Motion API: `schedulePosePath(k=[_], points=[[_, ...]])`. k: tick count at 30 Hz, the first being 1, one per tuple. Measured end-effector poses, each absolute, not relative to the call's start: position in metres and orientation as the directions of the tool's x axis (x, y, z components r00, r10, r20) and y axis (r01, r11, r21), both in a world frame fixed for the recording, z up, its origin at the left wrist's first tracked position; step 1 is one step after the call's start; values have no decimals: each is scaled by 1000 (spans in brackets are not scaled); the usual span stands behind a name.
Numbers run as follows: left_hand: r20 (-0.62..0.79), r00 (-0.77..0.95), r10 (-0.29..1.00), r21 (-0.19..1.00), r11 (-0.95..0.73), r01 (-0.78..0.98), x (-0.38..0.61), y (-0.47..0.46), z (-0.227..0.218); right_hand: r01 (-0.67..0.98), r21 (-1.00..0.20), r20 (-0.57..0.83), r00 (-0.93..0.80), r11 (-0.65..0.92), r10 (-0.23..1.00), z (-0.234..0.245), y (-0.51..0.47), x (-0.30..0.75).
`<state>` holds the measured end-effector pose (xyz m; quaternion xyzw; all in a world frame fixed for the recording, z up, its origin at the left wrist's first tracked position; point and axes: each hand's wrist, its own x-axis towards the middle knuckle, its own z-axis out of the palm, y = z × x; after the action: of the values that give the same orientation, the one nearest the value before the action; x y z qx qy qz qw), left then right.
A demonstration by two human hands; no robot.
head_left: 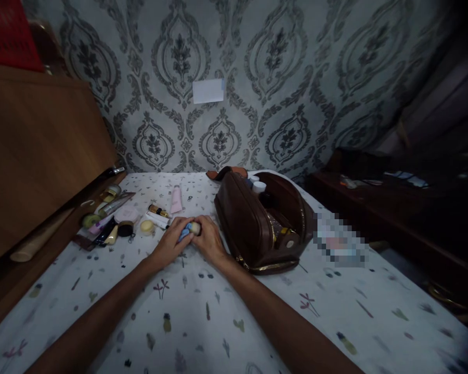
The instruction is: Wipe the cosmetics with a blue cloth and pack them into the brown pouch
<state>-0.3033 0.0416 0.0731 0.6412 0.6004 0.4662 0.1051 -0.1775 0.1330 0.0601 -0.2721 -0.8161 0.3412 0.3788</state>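
Observation:
Both my hands meet on the bed's patterned sheet (203, 317). My left hand (171, 244) and my right hand (208, 239) are closed together around a small blue item with a pale round cap (190, 230). Just to the right stands an open brown leather toiletry bag (249, 228) with small bottles and jars inside. To the left lie several cosmetics: a pink tube (176, 200), a gold-capped lipstick (158, 211), a small yellow jar (147, 226) and a pink compact (126, 214).
A wooden headboard (35, 156) runs along the left with more tubes at its base. Patterned wallpaper with a white plate (208, 91) is behind. A dark wooden bedside table (393, 197) stands right. A blurred patch lies beside the bag.

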Motion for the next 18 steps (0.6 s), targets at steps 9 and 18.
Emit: schedulePosePath(k=[9,18], points=[[423,-328,845,807,-187,559,-312,31,79,-124,-893,399,-663,433,633,53,133,-183],[488,-537,688,808,-123,577,-306,24,87,-262,-965,197,-691,14,696,60,131,-185]])
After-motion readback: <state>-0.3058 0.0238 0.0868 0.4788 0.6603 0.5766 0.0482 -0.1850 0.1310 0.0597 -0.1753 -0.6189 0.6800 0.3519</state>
